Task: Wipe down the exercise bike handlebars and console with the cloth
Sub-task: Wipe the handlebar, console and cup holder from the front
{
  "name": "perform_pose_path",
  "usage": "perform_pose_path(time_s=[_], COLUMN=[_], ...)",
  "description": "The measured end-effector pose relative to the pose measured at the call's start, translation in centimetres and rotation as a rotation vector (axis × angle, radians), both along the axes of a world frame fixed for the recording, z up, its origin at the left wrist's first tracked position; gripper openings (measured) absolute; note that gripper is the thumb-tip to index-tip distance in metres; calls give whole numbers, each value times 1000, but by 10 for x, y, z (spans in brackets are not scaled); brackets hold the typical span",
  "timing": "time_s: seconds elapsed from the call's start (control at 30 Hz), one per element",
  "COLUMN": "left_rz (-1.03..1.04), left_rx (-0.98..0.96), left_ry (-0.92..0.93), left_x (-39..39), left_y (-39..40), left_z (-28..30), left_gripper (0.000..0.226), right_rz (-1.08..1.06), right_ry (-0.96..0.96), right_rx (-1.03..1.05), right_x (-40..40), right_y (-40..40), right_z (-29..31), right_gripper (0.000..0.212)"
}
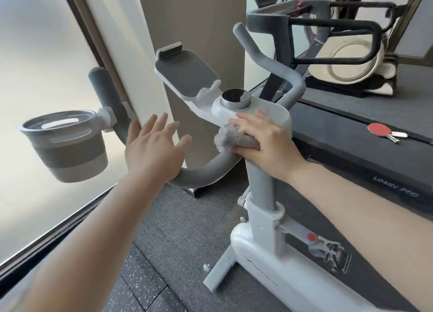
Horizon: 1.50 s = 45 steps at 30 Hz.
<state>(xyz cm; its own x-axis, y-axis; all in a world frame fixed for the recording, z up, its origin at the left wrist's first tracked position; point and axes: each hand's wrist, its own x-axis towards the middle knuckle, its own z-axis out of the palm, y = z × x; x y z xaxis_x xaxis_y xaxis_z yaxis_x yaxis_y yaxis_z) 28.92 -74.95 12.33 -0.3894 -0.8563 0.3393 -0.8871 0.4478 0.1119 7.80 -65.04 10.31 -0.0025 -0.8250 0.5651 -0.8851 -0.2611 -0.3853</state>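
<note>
The right hand (264, 143) has its grip closed around a bunched grey cloth (236, 139), fingers curled over the top and thumb below, pressing the wad against the front edge of the white console (274, 111), just below the round metal dial (236, 98). Balling the cloth like that gives a firm pad for rubbing a narrow, curved edge, which seems to be the step in hand. The left hand (152, 152) is released, fingers spread and holding nothing; it hovers over the grey left handlebar (206, 173) (whether it touches the bar I cannot tell), likely to steady the bike or ready to take hold. Beyond sit the tablet holder (187, 74), the upswept right handlebar (262, 59) and, on the left bar, a cup holder (65, 145). A treadmill (351, 133) carrying a red paddle (379, 129) stands to the right.
</note>
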Motion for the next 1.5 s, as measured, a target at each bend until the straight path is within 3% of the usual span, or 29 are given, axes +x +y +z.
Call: perform_pose_path(time_s=[0.17,0.27,0.33,0.4,0.5,0.53,0.63,0.7,0.87,0.97,1.03,1.1,1.2,1.27,1.33,1.4,1.5], left_rz=[22,22,-1,-2,4,4,0,1,28,15,0,-18,-111,-246,-377,-423,-368], left_rx=[-92,-93,-91,-89,-94,-95,-89,-90,-70,-49,-51,-67,-64,-65,-72,-76,-98], left_ry=[94,105,94,125,155,154,144,147,187,182,191,249,357,317,207,152,195], left_x=[2,1,1,4,4,4,3,3,2,1,2,1,4,15,26,33,29], left_y=[7,5,5,7,11,11,9,8,11,11,11,13,16,14,10,8,12], left_z=[-8,-7,-8,-9,-10,-10,-9,-9,-8,-6,-6,-6,-4,-4,-5,-5,-7], left_gripper=[49,50,49,47,48,47,39,39,49,48,47,44,41,40,39,40,44], right_rz=[-194,-3,-71,-183,-303,-297,-222,-224,-347,-131,-99,-211,-349,-202,-32,-30,-316], right_ry=[-219,109,251,167,-111,-109,185,247,-256,6,180,40,-403,-357,-87,140,-154], right_rx=[-152,-142,-102,-77,-136,-158,-155,-125,-214,-180,-94,-58,-164,-199,-157,-103,-92], right_x=[57,29,-7,-11,29,34,-7,-28,45,24,-8,-7,59,85,64,27,32], right_y=[3,7,0,-1,6,8,5,-1,2,6,3,2,8,19,24,19,15], right_z=[-37,-28,-8,-6,-37,-44,-27,-9,-42,-31,-12,-9,-33,-46,-38,-23,-23], right_gripper=[21,43,47,47,47,51,61,61,40,48,56,53,37,40,48,54,52])
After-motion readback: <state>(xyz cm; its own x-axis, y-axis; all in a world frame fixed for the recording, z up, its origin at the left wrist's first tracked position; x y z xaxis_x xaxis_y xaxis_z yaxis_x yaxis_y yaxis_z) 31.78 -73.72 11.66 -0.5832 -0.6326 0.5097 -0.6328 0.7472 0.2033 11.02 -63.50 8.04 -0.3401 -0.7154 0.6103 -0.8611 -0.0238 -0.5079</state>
